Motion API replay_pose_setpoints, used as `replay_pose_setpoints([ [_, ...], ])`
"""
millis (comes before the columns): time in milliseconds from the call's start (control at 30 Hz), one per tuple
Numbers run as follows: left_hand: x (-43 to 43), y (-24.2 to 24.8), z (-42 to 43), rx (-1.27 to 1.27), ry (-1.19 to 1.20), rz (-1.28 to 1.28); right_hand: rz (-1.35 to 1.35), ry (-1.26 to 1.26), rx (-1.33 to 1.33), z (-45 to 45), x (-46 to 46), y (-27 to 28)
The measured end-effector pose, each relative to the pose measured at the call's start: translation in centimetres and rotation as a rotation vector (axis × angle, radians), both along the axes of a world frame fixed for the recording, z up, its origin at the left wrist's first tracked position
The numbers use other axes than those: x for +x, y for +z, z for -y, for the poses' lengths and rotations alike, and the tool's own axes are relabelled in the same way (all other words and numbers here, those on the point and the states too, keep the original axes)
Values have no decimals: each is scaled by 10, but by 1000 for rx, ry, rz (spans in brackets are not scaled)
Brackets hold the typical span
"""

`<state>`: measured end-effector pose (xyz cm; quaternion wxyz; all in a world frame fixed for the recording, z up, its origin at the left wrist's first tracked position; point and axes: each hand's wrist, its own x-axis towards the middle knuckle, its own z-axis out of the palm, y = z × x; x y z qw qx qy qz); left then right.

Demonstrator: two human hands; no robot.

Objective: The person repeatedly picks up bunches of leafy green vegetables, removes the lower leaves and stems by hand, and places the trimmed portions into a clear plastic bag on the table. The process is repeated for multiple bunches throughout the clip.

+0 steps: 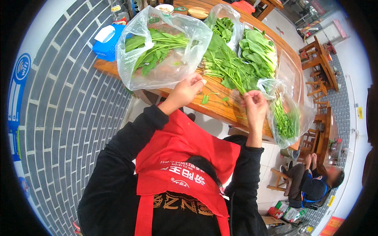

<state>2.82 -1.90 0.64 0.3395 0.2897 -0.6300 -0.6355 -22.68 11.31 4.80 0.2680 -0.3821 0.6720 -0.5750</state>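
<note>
My right hand [255, 103] pinches the stems of a small bunch of leafy greens [237, 84] over the front of the wooden table. The bunch overlaps a pile of spinach-like greens [220, 56], whose root ends lie towards the left. My left hand [187, 91] has its thumb and fingers drawn together beside the lower rim of a large clear plastic bag [183, 70]; no item shows in its fingers. Long-stemmed greens [161, 44] lie inside that bag. Between my hands, a loose leaf [205, 98] rests on the table [196, 104].
Bok choy [257, 50] and bagged greens [223, 28] stand farther back. A bag of fine-leaved herbs [285, 118] hangs over the right edge. At left are a blue tissue box [109, 42] and a brick-patterned wall [71, 73]. A seated person [310, 185] is at right.
</note>
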Motion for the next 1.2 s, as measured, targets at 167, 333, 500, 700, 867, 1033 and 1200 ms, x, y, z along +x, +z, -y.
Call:
replay_pose_setpoints([
  [167, -6, 19, -13, 464, -154, -189, 435, 149, 101, -7, 25, -3],
  [333, -10, 22, -30, 637, -187, -194, 735, 302, 114, -1, 45, 0],
  [500, -7, 19, -35, 636, -220, -141, 773, 359, 97, 12, 56, -5],
  [700, -3, 23, -36, 620, -204, -117, 803, 344, 23, 24, 64, -16],
  [867, -5, 23, -36, 520, -202, -63, 791, 315, -74, 32, 72, -22],
  [1033, -10, 22, -33, 365, -146, -32, 790, 284, -137, 34, 77, -23],
  [1200, -15, 19, -19, 266, -172, -28, 729, 232, -133, 39, 72, -24],
])
